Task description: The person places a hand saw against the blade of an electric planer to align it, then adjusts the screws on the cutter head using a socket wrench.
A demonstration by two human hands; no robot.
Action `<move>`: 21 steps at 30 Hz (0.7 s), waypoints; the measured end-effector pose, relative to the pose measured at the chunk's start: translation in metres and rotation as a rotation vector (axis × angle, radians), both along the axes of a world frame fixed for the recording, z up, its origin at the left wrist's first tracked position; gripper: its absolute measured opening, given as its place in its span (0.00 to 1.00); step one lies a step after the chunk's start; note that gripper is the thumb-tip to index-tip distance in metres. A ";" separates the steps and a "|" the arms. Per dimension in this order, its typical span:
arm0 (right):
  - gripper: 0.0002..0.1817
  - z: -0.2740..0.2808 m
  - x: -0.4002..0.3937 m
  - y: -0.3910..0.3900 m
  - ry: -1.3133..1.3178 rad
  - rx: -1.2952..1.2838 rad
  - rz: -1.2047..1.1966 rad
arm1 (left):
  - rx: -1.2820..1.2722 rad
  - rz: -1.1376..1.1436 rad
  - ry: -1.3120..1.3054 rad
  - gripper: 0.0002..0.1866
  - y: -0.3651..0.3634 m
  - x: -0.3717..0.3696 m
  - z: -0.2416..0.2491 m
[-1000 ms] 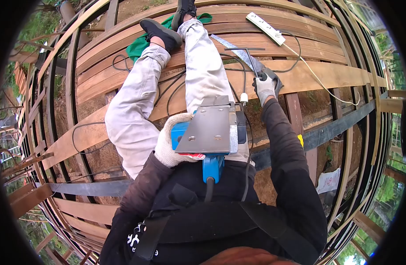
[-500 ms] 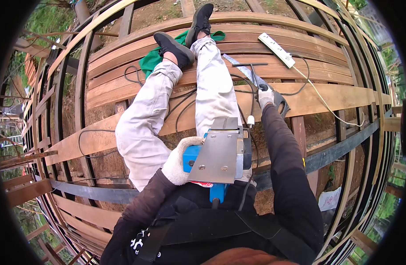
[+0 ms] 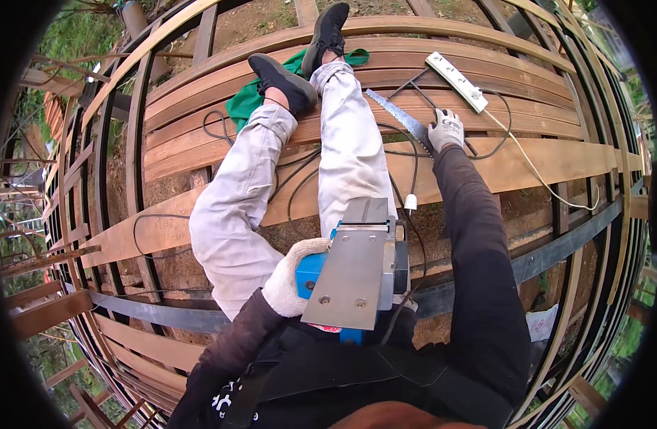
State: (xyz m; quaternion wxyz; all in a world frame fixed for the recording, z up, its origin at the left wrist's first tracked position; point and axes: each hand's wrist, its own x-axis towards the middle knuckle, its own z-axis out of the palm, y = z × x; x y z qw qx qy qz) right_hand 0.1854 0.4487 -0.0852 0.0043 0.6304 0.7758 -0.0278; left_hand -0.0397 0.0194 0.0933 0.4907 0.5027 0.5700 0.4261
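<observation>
A blue electric planer [image 3: 350, 275] lies upside down on the lap, its flat metal sole facing up. Around its blue body my gloved left hand [image 3: 289, 279] is closed, at the left side. My gloved right hand [image 3: 446, 130] reaches forward, fingers bent down over the boards. Beside it lie a hand saw [image 3: 400, 114] with a toothed blade and a dark T-shaped tool [image 3: 412, 84]. The palm hides part of both, and what the fingers hold cannot be made out.
A white power strip [image 3: 457, 82] lies on the decking boards [image 3: 514, 89]. A green cloth [image 3: 244, 104] is under the shoes. Black cables and a white plug [image 3: 410, 203] are near the legs. Gaps show between the joists.
My right hand has moved forward and slightly right. The T-shaped tool has turned and shifted forward, and the saw handle is now hidden. The planer sits slightly lower in view.
</observation>
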 end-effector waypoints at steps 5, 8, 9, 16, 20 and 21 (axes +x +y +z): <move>0.47 -0.003 0.012 -0.051 -0.147 -0.273 0.174 | 0.014 -0.023 -0.056 0.51 0.008 -0.001 0.007; 0.51 0.000 0.007 -0.048 -0.159 -0.312 0.107 | 0.034 -0.029 -0.096 0.50 0.009 -0.001 0.008; 0.51 0.006 0.005 -0.046 -0.164 -0.328 0.075 | 0.020 -0.027 -0.081 0.51 0.008 -0.002 0.008; 0.51 0.044 0.029 -0.052 0.073 -0.021 0.089 | -0.018 0.012 -0.255 0.52 -0.001 -0.001 0.010; 0.40 0.084 0.062 -0.068 0.563 0.065 0.189 | 0.027 0.054 -0.353 0.47 -0.002 0.000 0.021; 0.36 0.083 0.074 -0.071 0.732 -0.129 0.062 | 0.038 0.064 -0.388 0.46 -0.003 0.000 0.017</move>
